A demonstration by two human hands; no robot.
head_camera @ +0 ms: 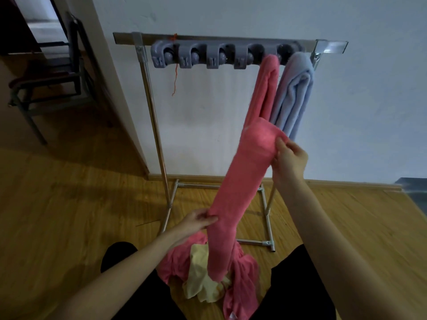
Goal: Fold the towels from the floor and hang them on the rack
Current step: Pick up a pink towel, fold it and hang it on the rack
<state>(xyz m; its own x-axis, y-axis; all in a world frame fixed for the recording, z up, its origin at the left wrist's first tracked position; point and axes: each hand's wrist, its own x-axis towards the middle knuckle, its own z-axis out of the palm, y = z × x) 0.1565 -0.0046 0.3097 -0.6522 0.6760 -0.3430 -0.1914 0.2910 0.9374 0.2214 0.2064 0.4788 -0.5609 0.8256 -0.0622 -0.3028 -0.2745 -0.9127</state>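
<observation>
Pink towel [238, 188] held stretched, long axis steep, low-left to up-right. Top end gripped by right hand [290, 158], nearer rack [221, 54]; lower part pinched by left hand [198, 219].

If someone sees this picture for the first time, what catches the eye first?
A long pink towel stretched between the raised right hand and the lower left hand. Behind it, a pink hanging towel and a blue towel hang at the right end of the rack.
</observation>
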